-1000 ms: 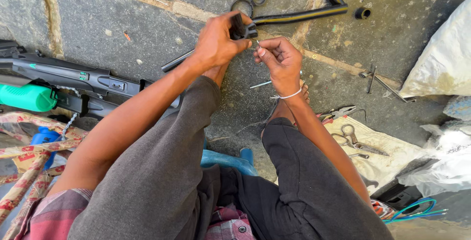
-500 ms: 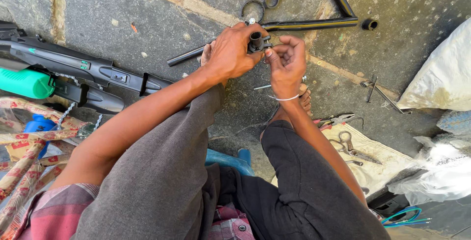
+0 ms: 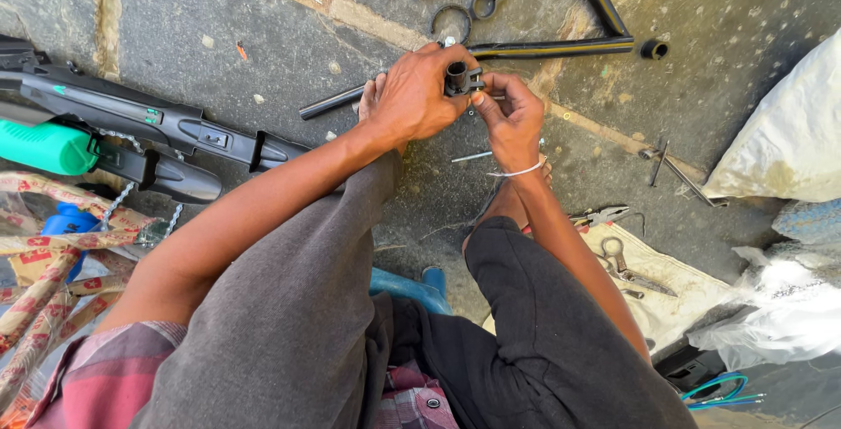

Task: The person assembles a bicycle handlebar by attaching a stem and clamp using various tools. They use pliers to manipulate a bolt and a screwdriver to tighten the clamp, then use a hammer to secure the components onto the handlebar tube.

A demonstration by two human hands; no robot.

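Here the left hand (image 3: 419,96) clamps a small black clamp part (image 3: 459,78) steady above the stone floor (image 3: 263,52), so the right hand (image 3: 512,118) pinches its edge.

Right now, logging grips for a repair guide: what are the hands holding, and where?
Both hold a small black tubular clamp piece: left hand wraps its left side, right hand pinches its right edge.

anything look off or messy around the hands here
Nothing looks damaged. Both hands, left hand and right hand, grip a small black fitting; pliers and scissors lie loose on the paving beside the knee.
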